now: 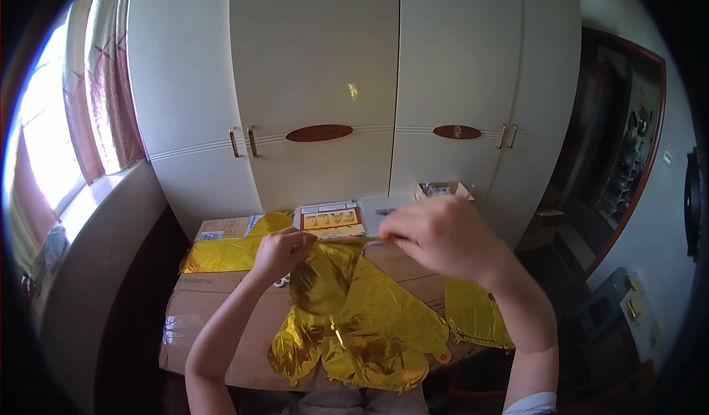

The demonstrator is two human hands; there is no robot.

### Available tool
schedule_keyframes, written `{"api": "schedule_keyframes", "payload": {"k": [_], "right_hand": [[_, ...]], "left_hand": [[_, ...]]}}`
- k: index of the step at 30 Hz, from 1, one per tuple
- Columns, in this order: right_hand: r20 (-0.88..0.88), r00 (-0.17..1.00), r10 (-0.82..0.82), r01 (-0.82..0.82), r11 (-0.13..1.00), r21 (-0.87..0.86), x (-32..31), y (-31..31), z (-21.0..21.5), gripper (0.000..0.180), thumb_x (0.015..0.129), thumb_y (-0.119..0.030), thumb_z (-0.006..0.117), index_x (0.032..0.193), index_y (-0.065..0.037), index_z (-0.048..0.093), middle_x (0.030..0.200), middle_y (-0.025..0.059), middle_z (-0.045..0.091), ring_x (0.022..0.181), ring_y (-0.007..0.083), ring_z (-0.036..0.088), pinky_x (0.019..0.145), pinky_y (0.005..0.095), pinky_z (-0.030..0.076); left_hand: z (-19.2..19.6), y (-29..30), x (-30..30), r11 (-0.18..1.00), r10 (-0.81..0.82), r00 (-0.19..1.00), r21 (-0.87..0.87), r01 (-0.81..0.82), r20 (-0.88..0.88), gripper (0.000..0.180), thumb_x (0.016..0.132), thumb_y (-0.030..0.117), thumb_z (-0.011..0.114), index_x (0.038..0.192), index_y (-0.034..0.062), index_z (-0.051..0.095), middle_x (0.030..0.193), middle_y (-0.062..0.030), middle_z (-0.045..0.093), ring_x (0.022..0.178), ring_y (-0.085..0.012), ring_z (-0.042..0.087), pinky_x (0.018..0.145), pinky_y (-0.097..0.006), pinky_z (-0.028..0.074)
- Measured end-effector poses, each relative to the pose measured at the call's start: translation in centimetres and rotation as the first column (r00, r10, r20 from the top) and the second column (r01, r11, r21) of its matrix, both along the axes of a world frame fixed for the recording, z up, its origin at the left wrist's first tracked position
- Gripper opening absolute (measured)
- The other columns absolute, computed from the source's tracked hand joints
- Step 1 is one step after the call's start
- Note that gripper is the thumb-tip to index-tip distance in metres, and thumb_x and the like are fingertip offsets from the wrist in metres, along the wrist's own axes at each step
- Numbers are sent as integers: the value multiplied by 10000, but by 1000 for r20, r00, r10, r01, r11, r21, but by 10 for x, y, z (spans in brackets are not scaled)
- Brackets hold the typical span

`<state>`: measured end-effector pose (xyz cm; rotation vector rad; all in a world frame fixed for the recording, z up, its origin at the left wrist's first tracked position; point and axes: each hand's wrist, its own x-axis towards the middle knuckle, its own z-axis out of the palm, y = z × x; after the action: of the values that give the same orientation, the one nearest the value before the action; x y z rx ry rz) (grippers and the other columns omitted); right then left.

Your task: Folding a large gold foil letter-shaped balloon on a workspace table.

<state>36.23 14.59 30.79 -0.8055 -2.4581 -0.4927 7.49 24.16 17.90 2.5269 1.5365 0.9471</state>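
A flat, deflated gold foil balloon (369, 304) spreads over the cardboard in front of me, its lower lobes hanging at the near edge. At its top left edge my left hand (282, 254) is closed, with the foil pinched between thumb and fingers. My right hand (443, 234) is raised just right of the balloon's upper edge, with its fingers pressed together. A narrow strip runs along that upper edge toward the right fingertips. What those fingers hold, if anything, is too small or hidden to tell.
Brown cardboard (221, 304) covers the table. More gold foil (221, 256) lies at the far left, and another foil piece (476, 315) at the right. A printed packet (330, 219) and a small open box (465, 192) stand at the back, before a white wardrobe (317, 60).
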Motion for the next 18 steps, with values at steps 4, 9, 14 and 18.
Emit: {"api": "schedule_keyframes", "payload": {"k": [4, 9, 14, 18], "right_hand": [[-33, 994, 109, -101, 977, 186, 3, -46, -47, 70, 819, -118, 660, 879, -87, 678, 810, 11, 655, 697, 109, 634, 569, 260, 458], [113, 989, 94, -102, 993, 66, 8, -99, -156, 212, 816, -149, 658, 1017, -108, 713, 840, -33, 607, 765, 91, 581, 671, 242, 454], [83, 991, 103, -94, 990, -103, 1, -114, -255, 253, 821, -143, 628, 1062, -115, 703, 872, -48, 592, 830, 105, 572, 750, 254, 469], [58, 998, 30, -19, 984, -180, 0, -114, -288, 307, 832, -149, 606, 1129, -118, 681, 934, -50, 592, 899, 97, 564, 822, 263, 454]], "left_hand": [[-40, 13, 5, 928, -223, 957, 342, 150, 186, 152, 866, 131, 665, 996, 110, 741, 1028, -72, 720, 798, -252, 707, 692, -345, 570], [-93, -7, 9, 943, -237, 969, 257, 211, 75, 229, 852, 120, 679, 1076, 137, 724, 1169, -87, 685, 1002, -260, 677, 858, -383, 549], [-174, -8, -5, 932, -343, 936, 93, 350, -81, 299, 833, 106, 663, 1124, 162, 701, 1249, -86, 645, 1087, -269, 632, 961, -436, 463], [-192, -14, -1, 948, -300, 919, 28, 317, -254, 348, 818, 110, 642, 1153, 194, 689, 1282, -65, 623, 1172, -247, 586, 993, -440, 424]]}}
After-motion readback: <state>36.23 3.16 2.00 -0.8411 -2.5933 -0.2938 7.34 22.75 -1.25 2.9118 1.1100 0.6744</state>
